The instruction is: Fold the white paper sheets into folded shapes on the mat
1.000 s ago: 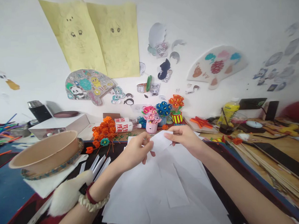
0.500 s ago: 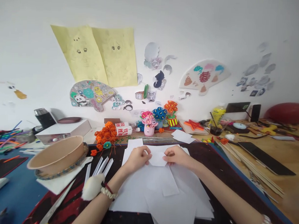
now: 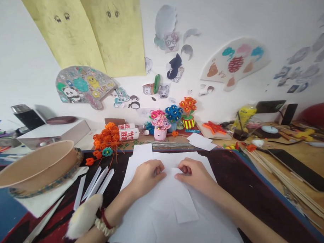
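Observation:
My left hand (image 3: 151, 176) and my right hand (image 3: 193, 175) face each other over white sheets of paper (image 3: 137, 212) spread on the dark mat. The fingers of both hands are curled, thumbs pointing inward, with a gap between the hands. A small white paper piece lies at the right fingertips, its outline faint against the sheets; the right thumb and fingers pinch at its edge. Whether the left fingers hold its other edge is hard to tell. A narrow paper piece (image 3: 185, 209) lies just below the right hand, and another (image 3: 142, 153) sits behind the left hand.
Folded white strips (image 3: 96, 184), scissors (image 3: 43, 222) and a tan bowl (image 3: 35, 165) are at the left. Behind stand orange flowers (image 3: 107, 135), bottles (image 3: 128, 133) and a pink pot (image 3: 160, 133). Wooden sticks (image 3: 290, 181) and a black slab (image 3: 300, 169) lie at the right.
The view has moved closer and tilted down slightly. Both hands remain over the papers; the small piece that showed clearly between them is now less distinct.

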Action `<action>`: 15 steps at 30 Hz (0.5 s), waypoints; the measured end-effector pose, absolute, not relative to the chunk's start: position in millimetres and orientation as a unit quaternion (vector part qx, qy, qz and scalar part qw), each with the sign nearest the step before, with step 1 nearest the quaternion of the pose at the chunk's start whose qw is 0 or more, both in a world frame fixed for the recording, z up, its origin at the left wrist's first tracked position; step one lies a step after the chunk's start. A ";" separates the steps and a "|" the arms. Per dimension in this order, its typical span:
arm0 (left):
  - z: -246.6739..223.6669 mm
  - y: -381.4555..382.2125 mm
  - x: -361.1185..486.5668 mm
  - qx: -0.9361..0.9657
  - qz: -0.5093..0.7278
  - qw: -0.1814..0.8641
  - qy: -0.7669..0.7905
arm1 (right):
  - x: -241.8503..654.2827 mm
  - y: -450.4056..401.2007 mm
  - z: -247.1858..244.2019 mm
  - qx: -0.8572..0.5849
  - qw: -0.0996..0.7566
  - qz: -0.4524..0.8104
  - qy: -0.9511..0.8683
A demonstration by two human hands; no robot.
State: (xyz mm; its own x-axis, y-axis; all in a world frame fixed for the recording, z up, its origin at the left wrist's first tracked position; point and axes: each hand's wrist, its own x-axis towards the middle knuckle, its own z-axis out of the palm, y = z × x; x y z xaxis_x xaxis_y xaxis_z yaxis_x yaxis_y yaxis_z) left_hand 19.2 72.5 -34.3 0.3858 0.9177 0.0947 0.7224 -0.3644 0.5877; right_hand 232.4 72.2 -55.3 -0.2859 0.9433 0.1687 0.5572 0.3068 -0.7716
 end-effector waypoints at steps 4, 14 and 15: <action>-33.7 77.2 16.1 0.800 0.217 0.253 0.498 | 233.4 70.7 -57.4 -0.509 0.335 0.291 -0.737; -34.0 75.4 16.9 0.815 0.228 0.229 0.482 | 236.9 72.3 -59.8 -0.481 0.333 0.294 -0.756; -34.8 75.2 16.8 0.816 0.235 0.225 0.477 | 236.9 71.7 -60.1 -0.479 0.333 0.287 -0.760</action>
State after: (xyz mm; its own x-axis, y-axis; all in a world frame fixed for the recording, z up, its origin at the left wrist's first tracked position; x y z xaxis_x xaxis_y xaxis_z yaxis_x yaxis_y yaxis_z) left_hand 16.8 75.2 -34.8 0.4340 0.8852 0.1678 0.6737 -0.4425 0.5919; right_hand 236.9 71.7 -60.1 -0.3203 0.9186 0.2314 0.5364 0.3772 -0.7549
